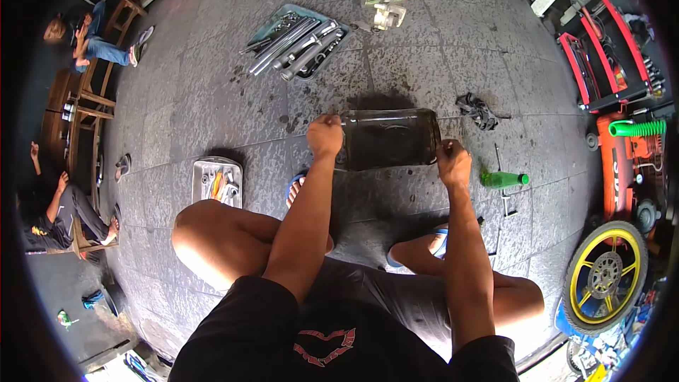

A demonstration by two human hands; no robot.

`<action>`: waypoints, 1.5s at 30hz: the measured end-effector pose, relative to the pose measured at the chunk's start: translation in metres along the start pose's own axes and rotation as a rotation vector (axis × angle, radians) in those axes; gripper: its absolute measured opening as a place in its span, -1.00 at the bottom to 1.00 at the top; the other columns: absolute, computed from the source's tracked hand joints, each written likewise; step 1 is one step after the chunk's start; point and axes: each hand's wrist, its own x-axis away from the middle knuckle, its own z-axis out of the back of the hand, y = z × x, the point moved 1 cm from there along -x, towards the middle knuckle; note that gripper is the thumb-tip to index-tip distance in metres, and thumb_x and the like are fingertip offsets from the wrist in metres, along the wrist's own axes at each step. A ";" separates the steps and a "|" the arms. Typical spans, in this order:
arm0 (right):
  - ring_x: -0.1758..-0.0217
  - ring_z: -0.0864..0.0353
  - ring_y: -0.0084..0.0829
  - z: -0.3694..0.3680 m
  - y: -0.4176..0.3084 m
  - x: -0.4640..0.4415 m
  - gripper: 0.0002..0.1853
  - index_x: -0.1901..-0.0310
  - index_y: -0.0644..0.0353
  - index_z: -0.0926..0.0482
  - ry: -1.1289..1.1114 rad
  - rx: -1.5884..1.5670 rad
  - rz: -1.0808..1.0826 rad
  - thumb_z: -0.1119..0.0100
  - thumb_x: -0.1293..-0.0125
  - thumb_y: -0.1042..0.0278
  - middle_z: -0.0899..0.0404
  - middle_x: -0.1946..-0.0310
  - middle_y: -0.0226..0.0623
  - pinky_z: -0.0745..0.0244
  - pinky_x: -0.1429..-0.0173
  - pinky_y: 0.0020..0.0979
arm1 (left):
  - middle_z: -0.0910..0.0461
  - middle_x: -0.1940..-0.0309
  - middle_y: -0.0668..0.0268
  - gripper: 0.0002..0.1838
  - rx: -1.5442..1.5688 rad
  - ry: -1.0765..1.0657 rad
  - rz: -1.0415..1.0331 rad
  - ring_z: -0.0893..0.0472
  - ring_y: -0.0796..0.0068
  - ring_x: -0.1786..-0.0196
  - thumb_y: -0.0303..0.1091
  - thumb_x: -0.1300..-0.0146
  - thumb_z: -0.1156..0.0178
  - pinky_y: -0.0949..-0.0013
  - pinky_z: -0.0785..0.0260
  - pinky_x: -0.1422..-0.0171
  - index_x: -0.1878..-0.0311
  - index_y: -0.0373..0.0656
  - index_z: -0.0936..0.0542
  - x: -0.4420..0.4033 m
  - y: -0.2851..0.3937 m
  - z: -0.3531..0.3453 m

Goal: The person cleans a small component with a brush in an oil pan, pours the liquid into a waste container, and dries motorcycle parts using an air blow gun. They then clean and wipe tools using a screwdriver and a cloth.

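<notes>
A rectangular pan point(392, 114) with a dark, shiny inside is between my hands, over the floor in front of my feet. What coats or fills it I cannot make out for certain. My left hand point(325, 137) is closed on its left end, and my right hand point(454, 163) grips the right end near the lower corner. Just right of my right hand, a green bottle point(501, 180) lies on its side by T-handled tools point(506, 201). A crumpled dark rag point(477, 111) rests beyond it.
A tray of wrenches and sockets point(300, 42) lies ahead; a smaller metal tray point(199, 177) with parts is by my left knee. At right stand a red tool cart point(601, 49), an orange compressor point(615, 170) and a yellow-rimmed wheel point(606, 276). Two people point(88, 39) sit at left.
</notes>
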 end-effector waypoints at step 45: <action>0.46 -0.62 -0.39 0.008 0.001 0.004 -0.78 0.14 0.24 -0.63 0.107 -0.565 -0.073 -0.20 -0.31 0.28 -0.62 0.48 -0.29 -0.52 0.33 -0.40 | -0.63 0.00 -0.18 -0.40 -0.409 -0.341 0.381 -0.61 -0.07 -0.14 0.01 -0.09 -0.32 0.10 -0.45 -0.27 0.05 -0.42 -0.66 0.032 -0.050 0.012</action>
